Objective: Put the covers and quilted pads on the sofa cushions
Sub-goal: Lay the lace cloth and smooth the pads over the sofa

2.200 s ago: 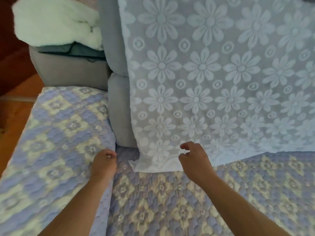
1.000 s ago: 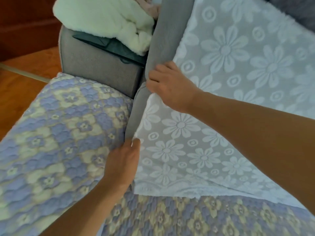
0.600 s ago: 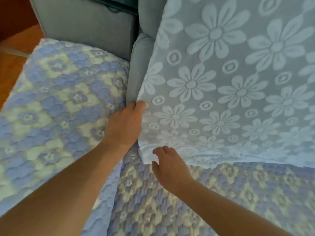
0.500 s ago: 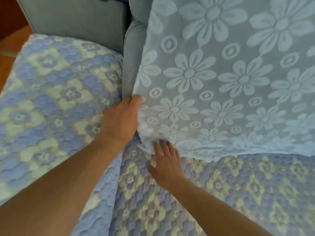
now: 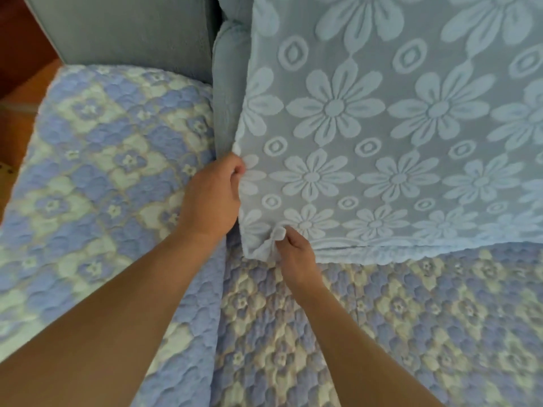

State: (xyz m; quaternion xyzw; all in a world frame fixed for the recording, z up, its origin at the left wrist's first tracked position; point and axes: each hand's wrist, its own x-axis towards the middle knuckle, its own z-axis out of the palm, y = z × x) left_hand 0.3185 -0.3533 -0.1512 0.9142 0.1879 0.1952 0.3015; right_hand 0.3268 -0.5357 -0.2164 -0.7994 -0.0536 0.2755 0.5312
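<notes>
A pale blue cover [image 5: 382, 136] with raised daisies and rings hangs down the front of the grey back cushion [image 5: 227, 83], its scalloped lower hem lying along the quilted pad [image 5: 411, 324] on the seat. The left hand [image 5: 213, 198] pinches the cover's left edge between thumb and curled fingers, just where the fabric meets the side of the back cushion. The right hand [image 5: 295, 254] sits just below it at the cover's lower left corner, fingers curled and gripping a bunched fold of the cloth. The two hands are close but apart. A second quilted pad [image 5: 97, 177], in the same blue and cream flower pattern, covers the seat to the left. Behind it stands the grey sofa arm [image 5: 132, 30], with brown wooden floor [image 5: 17, 54] at the far left.
</notes>
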